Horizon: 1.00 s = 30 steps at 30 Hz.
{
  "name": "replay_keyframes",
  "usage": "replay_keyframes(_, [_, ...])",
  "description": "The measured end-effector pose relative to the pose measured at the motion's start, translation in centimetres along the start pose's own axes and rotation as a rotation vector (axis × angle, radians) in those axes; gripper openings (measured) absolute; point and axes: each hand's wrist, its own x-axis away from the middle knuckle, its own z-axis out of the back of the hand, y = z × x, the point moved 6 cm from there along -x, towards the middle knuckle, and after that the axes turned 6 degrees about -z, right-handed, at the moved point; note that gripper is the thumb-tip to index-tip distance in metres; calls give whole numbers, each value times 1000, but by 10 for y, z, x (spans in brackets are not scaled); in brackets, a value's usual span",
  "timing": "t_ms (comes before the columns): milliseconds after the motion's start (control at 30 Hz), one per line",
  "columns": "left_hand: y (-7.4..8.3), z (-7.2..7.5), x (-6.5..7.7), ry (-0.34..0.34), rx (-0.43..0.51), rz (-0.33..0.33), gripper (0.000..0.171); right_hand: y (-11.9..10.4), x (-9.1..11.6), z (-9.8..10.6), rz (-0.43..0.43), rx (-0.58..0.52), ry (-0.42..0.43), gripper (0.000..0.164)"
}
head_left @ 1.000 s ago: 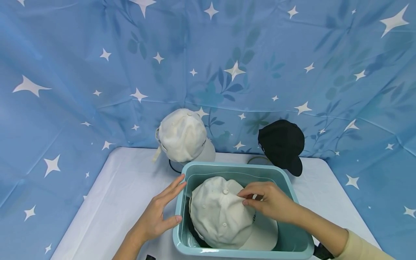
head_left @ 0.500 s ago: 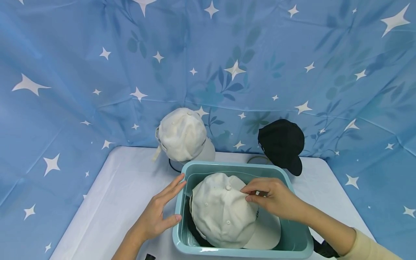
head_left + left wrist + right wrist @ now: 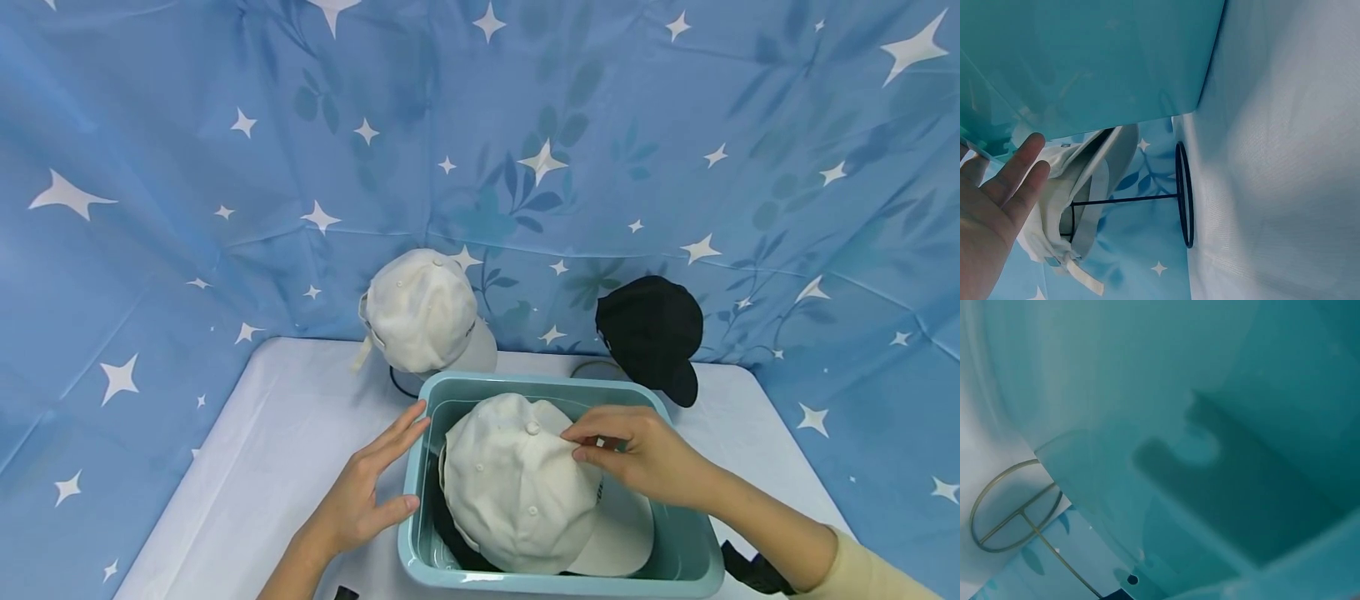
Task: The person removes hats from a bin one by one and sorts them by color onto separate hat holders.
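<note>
The right hand (image 3: 637,450) pinches the crown of a cream-white fabric baseball cap (image 3: 517,483) between its thumb and fingers, near the front of the crown. The left hand (image 3: 367,492) holds nothing; its fingers and thumb are spread and extended, with their tips at the left rim of a pale blue-green plastic bin (image 3: 540,382) with rounded corners.

The cream-white cap lies within the bin, crown up, its brim toward the right side and dark lettering partly visible beside the brim. A black item (image 3: 446,517) shows beneath it along the left; its shape is mostly hidden.

A pale yellow sleeve (image 3: 855,571) covers the right forearm, and a black strap-like object (image 3: 753,571) lies just outside the bin below that arm.

Behind the bin, to the left, a second white fabric cap (image 3: 423,317) hangs on a black wire stand (image 3: 1125,200) with a round base. To the right is a black cap (image 3: 652,337), with a brass-coloured wire stand (image 3: 1016,512) near it. A white cloth (image 3: 262,458) covers the table, and a blue curtain printed with white stars and leaves (image 3: 480,100) rises beyond.
</note>
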Motion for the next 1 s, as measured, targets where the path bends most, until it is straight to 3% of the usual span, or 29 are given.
replay_keyframes(233, [0, -1, 0, -5, 4, 15, 77, -5, 1, 6, 17, 18, 18, 38])
replay_keyframes(1000, [0, 0, 0, 6, -19, -8, 77, -31, -10, 32, 191, 67, 69, 55])
